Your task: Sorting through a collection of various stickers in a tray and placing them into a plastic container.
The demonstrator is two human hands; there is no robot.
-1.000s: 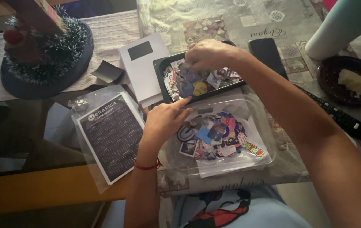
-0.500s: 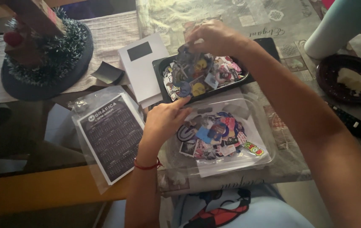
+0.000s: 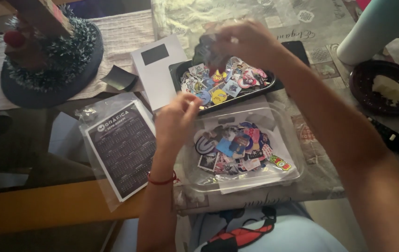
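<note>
- The fingers of the right hand (image 3: 248, 42) are pinched on a dark, motion-blurred sticker (image 3: 207, 50), held above the far end of the black tray (image 3: 179, 71).
- The fingers of the left hand (image 3: 177, 120) are curled loosely together; whether anything is pinched between them cannot be told. The hand hovers between the tray and the clear plastic container (image 3: 293, 175), with a red string bracelet (image 3: 161, 179) at the wrist.
- The tray is shallow, glossy and rectangular, filled with small die-cut stickers (image 3: 229, 81) in many colours; the clear container, nearer, holds a second flat heap of stickers (image 3: 239, 149) over white paper.
- Compared with half a second ago, the right hand has been raised off the tray with the sticker, and the left hand has been lifted away from the clear container.
- On the left lies a dark printed card in a crinkled clear sleeve (image 3: 122, 149); a white envelope (image 3: 157, 70) lies farther off.
- The tabletop (image 3: 45, 205) is wooden with glass, partly covered by a patterned cloth (image 3: 321, 182); a dark dish (image 3: 372, 93) stands at the right.
</note>
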